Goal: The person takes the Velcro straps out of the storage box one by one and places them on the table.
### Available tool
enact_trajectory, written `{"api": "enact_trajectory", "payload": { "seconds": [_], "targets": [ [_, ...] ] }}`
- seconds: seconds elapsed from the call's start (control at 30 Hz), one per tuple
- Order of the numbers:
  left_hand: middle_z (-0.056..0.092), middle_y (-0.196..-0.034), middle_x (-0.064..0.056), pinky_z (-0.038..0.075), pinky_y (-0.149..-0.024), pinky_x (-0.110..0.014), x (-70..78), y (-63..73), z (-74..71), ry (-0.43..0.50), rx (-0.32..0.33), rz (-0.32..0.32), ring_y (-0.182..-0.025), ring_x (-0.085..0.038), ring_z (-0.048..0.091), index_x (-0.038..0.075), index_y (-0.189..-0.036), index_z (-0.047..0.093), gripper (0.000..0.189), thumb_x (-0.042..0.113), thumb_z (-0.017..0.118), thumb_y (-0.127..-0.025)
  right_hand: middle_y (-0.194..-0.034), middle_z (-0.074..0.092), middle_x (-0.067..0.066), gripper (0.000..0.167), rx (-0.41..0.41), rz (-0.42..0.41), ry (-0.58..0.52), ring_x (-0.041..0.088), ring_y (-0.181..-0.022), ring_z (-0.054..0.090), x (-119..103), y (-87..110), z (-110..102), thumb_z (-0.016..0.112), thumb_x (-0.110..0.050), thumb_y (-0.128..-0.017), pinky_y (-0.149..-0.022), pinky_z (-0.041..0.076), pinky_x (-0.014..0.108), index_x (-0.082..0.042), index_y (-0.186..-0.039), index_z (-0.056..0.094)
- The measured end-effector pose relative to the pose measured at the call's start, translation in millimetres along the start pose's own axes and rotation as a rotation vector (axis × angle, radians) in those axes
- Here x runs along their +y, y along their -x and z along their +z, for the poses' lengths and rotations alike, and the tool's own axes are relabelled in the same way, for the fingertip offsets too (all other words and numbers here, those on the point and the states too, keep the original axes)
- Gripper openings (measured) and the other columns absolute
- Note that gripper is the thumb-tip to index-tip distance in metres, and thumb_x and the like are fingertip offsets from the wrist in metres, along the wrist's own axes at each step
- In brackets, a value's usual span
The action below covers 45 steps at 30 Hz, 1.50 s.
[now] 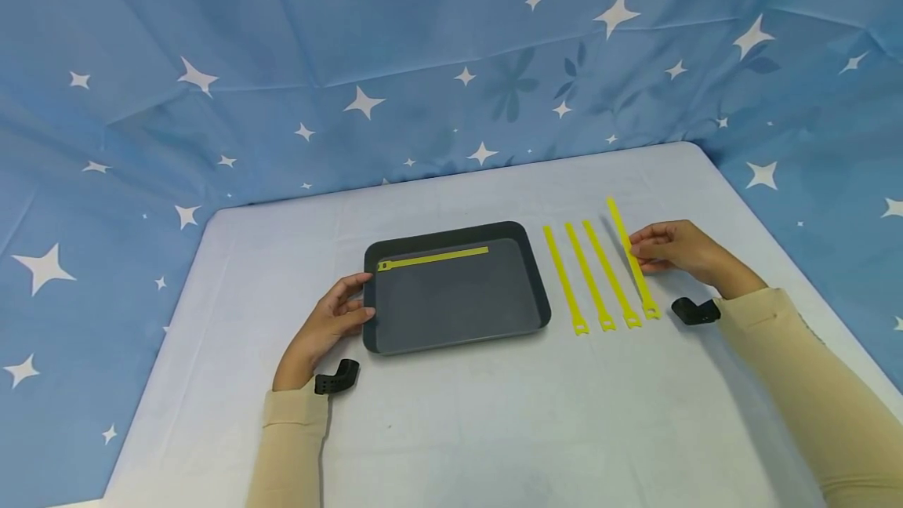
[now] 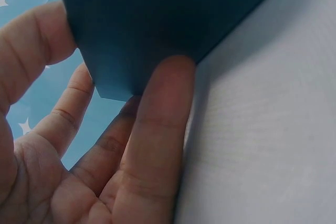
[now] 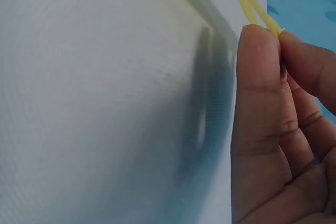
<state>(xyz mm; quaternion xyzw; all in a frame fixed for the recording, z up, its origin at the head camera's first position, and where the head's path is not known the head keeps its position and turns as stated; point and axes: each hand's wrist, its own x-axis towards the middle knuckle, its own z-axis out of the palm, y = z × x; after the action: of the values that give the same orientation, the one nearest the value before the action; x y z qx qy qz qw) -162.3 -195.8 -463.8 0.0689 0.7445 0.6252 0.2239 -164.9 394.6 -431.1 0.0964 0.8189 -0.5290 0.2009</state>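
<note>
A dark grey rectangular tray (image 1: pixel 451 339) lies on the table with one yellow hook-and-loop cable tie (image 1: pixel 437 257) along its far side. My left hand (image 1: pixel 333 316) holds the tray's left end; in the left wrist view its thumb (image 2: pixel 165 103) rests against the tray's outer wall (image 2: pixel 142 35). To the right of the tray, my right hand (image 1: pixel 677 248) pinches another yellow cable tie (image 1: pixel 621 230) between thumb (image 3: pixel 257 87) and forefinger. That tie is raised at its far end, and its slotted head is near the table. Three more yellow ties (image 1: pixel 564 277) lie side by side between it and the tray.
A white cloth covers the table (image 1: pixel 494 429). Behind it hangs a blue curtain (image 1: pixel 423 61) with white stars. Black wrist mounts (image 1: pixel 694 310) sit on both wrists, over beige sleeves.
</note>
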Motion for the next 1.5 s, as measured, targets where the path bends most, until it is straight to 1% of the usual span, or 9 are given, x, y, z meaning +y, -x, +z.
{"api": "enact_trajectory", "payload": {
  "seconds": [0.17, 0.37, 0.6, 0.83, 1.03, 1.13, 1.27, 1.37, 1.5],
  "targets": [
    [0.037, -0.165, -0.027, 0.054, -0.078, -0.024, 0.3, 1.4, 0.0, 0.008, 0.006, -0.003, -0.104, -0.002, 0.063, -0.001, -0.164, 0.036, 0.068, 0.001, 0.066, -0.103, -0.095, 0.074, -0.005, 0.042, -0.011, -0.001, 0.003, 0.008, -0.082, 0.071, 2, -1.4, 1, 0.067, -0.005, -0.107, -0.078, 0.063, 0.027, 0.019, -0.138, 0.052],
    [0.037, -0.165, -0.027, 0.055, -0.079, -0.024, 1.0, 2.8, -0.3, 0.013, 0.009, -0.007, -0.104, -0.003, 0.064, -0.001, -0.164, 0.036, 0.068, 0.002, 0.067, -0.103, -0.094, 0.073, -0.002, 0.042, -0.019, 0.014, 0.041, 0.009, -0.081, 0.071, 2, -3.0, 4, 0.068, -0.005, -0.106, -0.077, 0.063, 0.027, 0.02, -0.136, 0.053],
    [0.038, -0.165, -0.026, 0.055, -0.079, -0.024, 1.2, 3.3, -1.8, 0.007, 0.019, -0.008, -0.105, -0.003, 0.064, 0.0, -0.164, 0.037, 0.068, 0.002, 0.067, -0.103, -0.093, 0.072, 0.001, 0.038, 0.001, 0.004, 0.112, 0.01, -0.081, 0.07, -4, -4.0, 8, 0.069, -0.006, -0.105, -0.076, 0.063, 0.027, 0.019, -0.131, 0.056],
    [0.036, -0.166, -0.027, 0.056, -0.08, -0.024, 0.7, 3.7, -1.9, 0.017, 0.01, -0.005, -0.105, -0.003, 0.064, -0.001, -0.164, 0.036, 0.069, 0.002, 0.066, -0.103, -0.096, 0.073, 0.003, 0.036, 0.003, -0.001, 0.152, 0.009, -0.082, 0.071, -7, -3.5, 8, 0.07, -0.006, -0.105, -0.076, 0.063, 0.027, 0.019, -0.128, 0.058],
    [0.037, -0.166, -0.028, 0.055, -0.08, -0.024, 0.0, 4.1, -3.1, 0.013, 0.008, 0.001, -0.105, -0.003, 0.064, -0.002, -0.164, 0.036, 0.068, 0.002, 0.066, -0.103, -0.096, 0.07, 0.008, 0.038, 0.049, -0.019, 0.244, 0.011, -0.081, 0.071, -13, 0.9, 3, 0.071, -0.011, -0.105, -0.075, 0.063, 0.027, 0.017, -0.128, 0.06],
    [0.037, -0.166, -0.027, 0.055, -0.08, -0.024, -0.3, 3.8, -3.3, 0.013, 0.007, -0.002, -0.106, -0.003, 0.064, -0.001, -0.164, 0.036, 0.068, 0.003, 0.067, -0.103, -0.099, 0.069, 0.011, 0.037, 0.066, -0.069, 0.259, 0.012, -0.082, 0.072, -17, 4.0, 3, 0.069, -0.01, -0.106, -0.076, 0.063, 0.027, 0.016, -0.131, 0.06],
    [0.036, -0.167, -0.026, 0.056, -0.082, -0.025, -0.6, 2.6, -2.9, 0.012, 0.003, -0.009, -0.108, -0.004, 0.064, 0.001, -0.164, 0.037, 0.068, 0.004, 0.067, -0.103, -0.113, 0.071, 0.02, 0.037, 0.059, -0.184, 0.254, 0.009, -0.089, 0.072, -23, 6.7, 5, 0.067, -0.007, -0.107, -0.081, 0.062, 0.026, 0.015, -0.136, 0.06],
    [0.036, -0.168, -0.025, 0.056, -0.083, -0.025, -0.5, 2.0, -1.9, 0.007, -0.001, -0.008, -0.109, -0.004, 0.064, 0.002, -0.165, 0.037, 0.069, 0.005, 0.067, -0.104, -0.121, 0.072, 0.023, 0.038, 0.077, -0.271, 0.268, 0.003, -0.092, 0.07, -28, 7.3, 10, 0.07, -0.009, -0.107, -0.082, 0.058, 0.02, 0.012, -0.137, 0.062],
    [0.036, -0.168, -0.025, 0.055, -0.083, -0.026, 0.4, 1.6, -0.6, 0.002, -0.002, -0.001, -0.109, -0.005, 0.064, 0.002, -0.165, 0.037, 0.068, 0.005, 0.067, -0.104, -0.124, 0.073, 0.02, 0.036, 0.128, -0.358, 0.278, -0.005, -0.094, 0.066, -36, 7.0, 17, 0.074, -0.01, -0.104, -0.082, 0.052, 0.012, 0.008, -0.135, 0.067]
  ]
}}
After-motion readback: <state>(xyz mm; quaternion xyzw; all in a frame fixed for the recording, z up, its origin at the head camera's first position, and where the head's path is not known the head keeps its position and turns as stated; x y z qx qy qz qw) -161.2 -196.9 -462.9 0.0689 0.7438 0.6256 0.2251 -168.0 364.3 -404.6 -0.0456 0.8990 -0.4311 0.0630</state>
